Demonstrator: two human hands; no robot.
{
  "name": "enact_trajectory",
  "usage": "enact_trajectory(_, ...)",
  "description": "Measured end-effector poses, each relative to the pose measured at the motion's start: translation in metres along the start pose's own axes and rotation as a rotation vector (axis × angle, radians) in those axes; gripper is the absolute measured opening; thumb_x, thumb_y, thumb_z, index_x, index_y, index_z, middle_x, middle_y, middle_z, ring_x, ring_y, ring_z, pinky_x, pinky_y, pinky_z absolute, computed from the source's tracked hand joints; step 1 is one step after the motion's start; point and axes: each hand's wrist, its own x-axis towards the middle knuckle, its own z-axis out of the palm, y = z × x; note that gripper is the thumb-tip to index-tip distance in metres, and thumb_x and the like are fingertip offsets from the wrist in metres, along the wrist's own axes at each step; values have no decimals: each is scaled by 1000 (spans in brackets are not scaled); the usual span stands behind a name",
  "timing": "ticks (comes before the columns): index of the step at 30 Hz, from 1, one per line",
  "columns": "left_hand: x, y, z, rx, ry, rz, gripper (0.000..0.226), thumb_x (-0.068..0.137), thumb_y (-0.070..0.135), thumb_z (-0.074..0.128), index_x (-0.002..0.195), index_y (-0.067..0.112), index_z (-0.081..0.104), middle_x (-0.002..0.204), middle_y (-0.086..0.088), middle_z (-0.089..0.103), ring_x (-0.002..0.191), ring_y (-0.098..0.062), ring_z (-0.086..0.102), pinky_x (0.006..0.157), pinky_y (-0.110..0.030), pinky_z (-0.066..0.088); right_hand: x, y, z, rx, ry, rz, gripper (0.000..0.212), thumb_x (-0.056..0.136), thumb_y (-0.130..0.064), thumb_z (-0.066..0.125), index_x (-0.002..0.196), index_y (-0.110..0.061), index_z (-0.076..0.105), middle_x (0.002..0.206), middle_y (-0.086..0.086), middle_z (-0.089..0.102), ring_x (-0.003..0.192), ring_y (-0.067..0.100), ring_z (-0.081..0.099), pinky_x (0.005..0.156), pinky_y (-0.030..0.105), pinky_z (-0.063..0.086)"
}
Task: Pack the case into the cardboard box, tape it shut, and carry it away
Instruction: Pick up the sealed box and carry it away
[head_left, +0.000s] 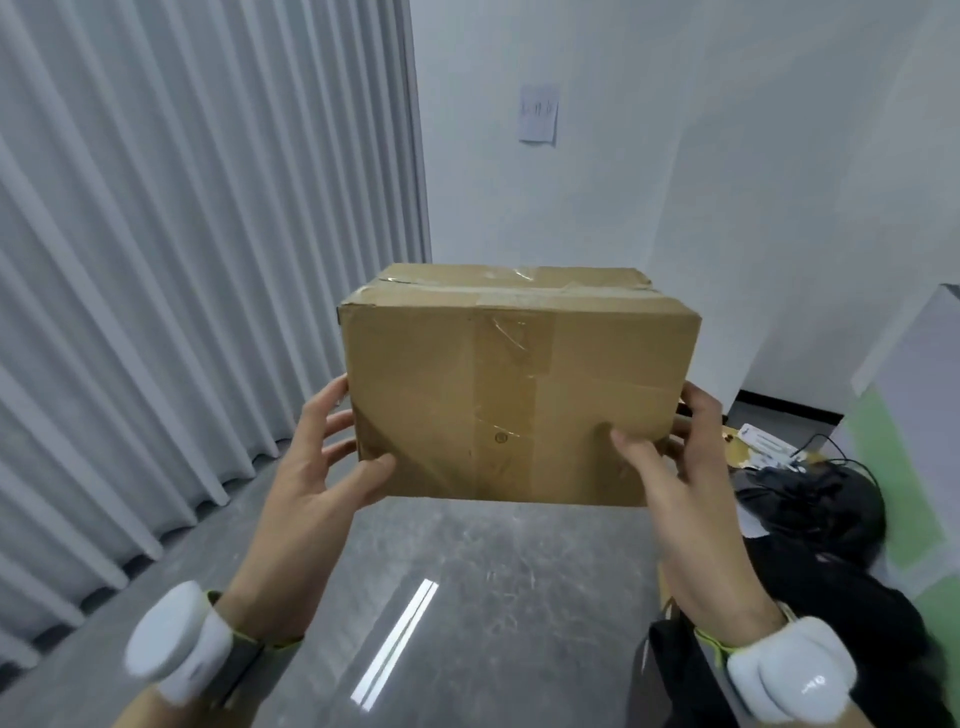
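A brown cardboard box (514, 395) hangs in the air in front of me, flaps closed, with clear tape running along its top seam and down its near face. My left hand (317, 467) grips its lower left side, thumb on the near face. On the lower right side sits my right hand (675, 467), thumb pressed on the front and fingers wrapped around the side. The case is not visible. White trackers sit on both wrists.
Grey pleated curtains (156, 260) run along the left. White walls stand ahead, with a paper note (538, 114) stuck on. Dark bags and clothing (815, 551), cables and a white card lie on the floor at right. The glossy grey floor (467, 597) stretches below.
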Motion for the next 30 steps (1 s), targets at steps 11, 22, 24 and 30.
enact_trajectory(11, 235, -36, -61, -54, -97, 38, 67, 94, 20, 72, 138, 63, 45, 135, 16, 57, 129, -11, 56, 96, -45, 57, 158, 17, 148, -2, 109, -26, 70, 70, -61, 73, 135, -54, 45, 127, -11, 65, 120, 13, 63, 100, 41, 54)
enact_trajectory(22, 422, -72, -50, -54, -134, 44, 68, 95, 14, 69, 133, 65, 47, 134, 16, 56, 126, -7, 55, 91, -39, 57, 317, 58, 218, 9, 164, -5, 66, 70, -61, 75, 129, -61, 43, 129, -11, 64, 123, 12, 61, 104, 41, 51)
enact_trajectory(24, 441, -76, -43, -44, -137, 26, 67, 95, 15, 69, 132, 67, 47, 133, 17, 55, 126, -5, 54, 91, -38, 57, 336, 67, 222, 19, 166, -3, 60, 75, -54, 75, 126, -63, 45, 124, -15, 66, 120, 8, 62, 102, 39, 52)
enact_trajectory(30, 570, -103, 4, 8, -76, 39, 66, 95, 19, 70, 135, 65, 45, 135, 19, 55, 131, -10, 51, 102, -53, 51, 482, 111, 239, 47, 149, -20, 55, 79, -49, 78, 121, -67, 47, 119, -23, 66, 115, 0, 63, 102, 39, 52)
